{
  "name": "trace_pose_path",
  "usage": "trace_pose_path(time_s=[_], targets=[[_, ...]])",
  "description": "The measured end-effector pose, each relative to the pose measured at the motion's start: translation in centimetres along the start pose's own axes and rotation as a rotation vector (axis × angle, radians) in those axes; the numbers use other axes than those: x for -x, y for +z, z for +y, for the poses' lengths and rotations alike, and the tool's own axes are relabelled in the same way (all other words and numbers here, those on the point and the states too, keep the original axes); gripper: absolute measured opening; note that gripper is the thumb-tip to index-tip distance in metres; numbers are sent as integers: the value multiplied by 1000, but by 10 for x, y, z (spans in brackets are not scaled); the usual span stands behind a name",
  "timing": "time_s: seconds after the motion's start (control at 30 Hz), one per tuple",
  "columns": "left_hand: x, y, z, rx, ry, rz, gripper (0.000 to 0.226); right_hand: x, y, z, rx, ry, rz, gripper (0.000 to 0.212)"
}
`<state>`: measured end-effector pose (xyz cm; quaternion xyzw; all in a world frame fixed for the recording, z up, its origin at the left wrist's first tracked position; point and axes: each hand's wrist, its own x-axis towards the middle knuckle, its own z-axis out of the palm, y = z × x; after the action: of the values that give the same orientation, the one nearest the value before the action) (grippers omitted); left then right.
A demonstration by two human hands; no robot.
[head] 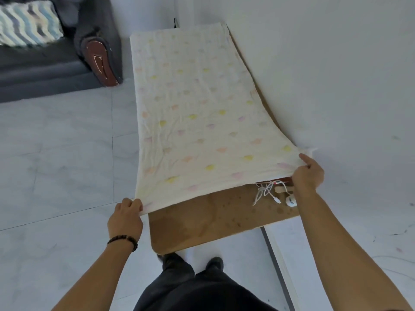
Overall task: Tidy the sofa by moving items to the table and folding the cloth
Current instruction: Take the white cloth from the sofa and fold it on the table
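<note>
A cream cloth [193, 113] with pastel yellow and pink spots lies stretched over most of the brown table [202, 227]. My left hand [126, 215] grips its near left corner, just off the table's left edge. My right hand [308, 172] grips its near right corner, lifted slightly above the tabletop. Under that raised corner, a tangle of white cables [266, 191] and a small white round device [291, 200] rest on the table, partly hidden by the cloth. The dark grey sofa [45, 70] stands at the far left.
A zigzag-patterned cushion [28, 23] sits on the sofa, beside its brown armrest end [98, 61]. The white wall [336, 75] runs along the table's right side. Pale floor tiles [60, 153] spread between sofa and table. My legs and shoes [190, 265] stand at the table's near end.
</note>
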<state>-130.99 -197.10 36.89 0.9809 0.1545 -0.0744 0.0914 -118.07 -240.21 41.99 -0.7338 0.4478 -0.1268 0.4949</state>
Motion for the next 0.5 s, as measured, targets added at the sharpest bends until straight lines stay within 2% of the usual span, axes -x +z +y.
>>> trace_pose_path(time_s=[0.2,0.37,0.43,0.5], targets=[[12,3,6,-42,-56,-48,9,-2,-4,9,177,6,6,47],[9,8,1,65,-152,-31,14,6,1,0,152,56,-151,42],[5,9,-2,101,-159,-40,20,6,10,1,205,79,-232,47],[1,10,-7,162,-197,-62,24,4,19,2,250,124,-313,65]])
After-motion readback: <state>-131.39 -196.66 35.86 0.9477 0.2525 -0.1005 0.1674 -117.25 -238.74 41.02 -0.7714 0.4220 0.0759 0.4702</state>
